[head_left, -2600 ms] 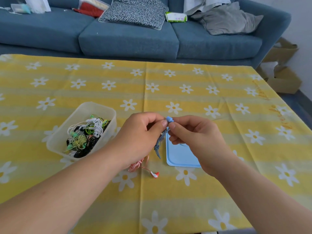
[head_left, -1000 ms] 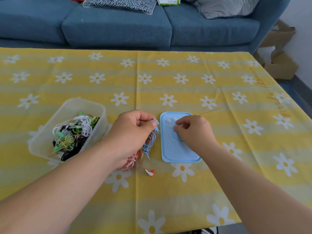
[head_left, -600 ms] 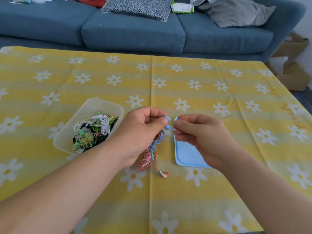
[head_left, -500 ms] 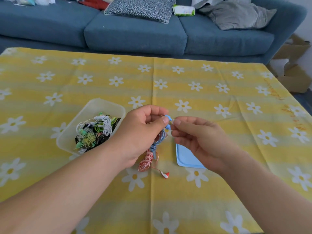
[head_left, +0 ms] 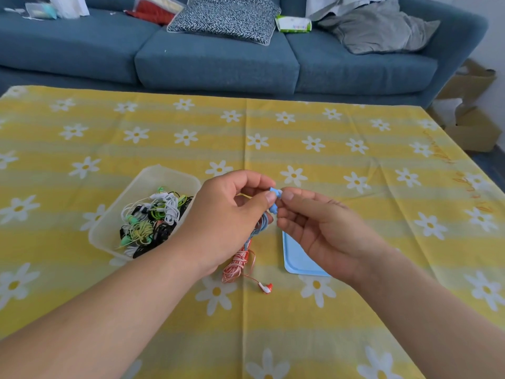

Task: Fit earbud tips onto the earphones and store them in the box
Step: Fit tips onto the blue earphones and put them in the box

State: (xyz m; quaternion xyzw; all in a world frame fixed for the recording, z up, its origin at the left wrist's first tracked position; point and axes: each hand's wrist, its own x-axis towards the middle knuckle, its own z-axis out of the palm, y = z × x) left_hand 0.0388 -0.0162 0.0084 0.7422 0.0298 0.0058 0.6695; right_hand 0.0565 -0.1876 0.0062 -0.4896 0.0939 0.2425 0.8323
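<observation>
My left hand (head_left: 226,217) grips a coiled blue earphone (head_left: 274,199), its cable hanging below the fist. My right hand (head_left: 325,228) pinches at the blue earbud's end with thumb and forefinger; any tip between them is too small to see. The two hands meet above the yellow cloth. A clear plastic box (head_left: 114,228) to the left holds several tangled earphones. A blue lid (head_left: 296,262) lies under my right hand, mostly hidden. A red-and-white earphone (head_left: 240,265) lies on the cloth below my left hand.
The table wears a yellow daisy-print cloth (head_left: 355,149). A blue sofa (head_left: 218,58) with cushions and clutter stands behind the far edge. Cardboard boxes (head_left: 472,124) sit on the floor at the right.
My right hand went from the blue lid back up to the earbud held in my left hand. Both hands now meet at the earbud. The view shifted slightly.
</observation>
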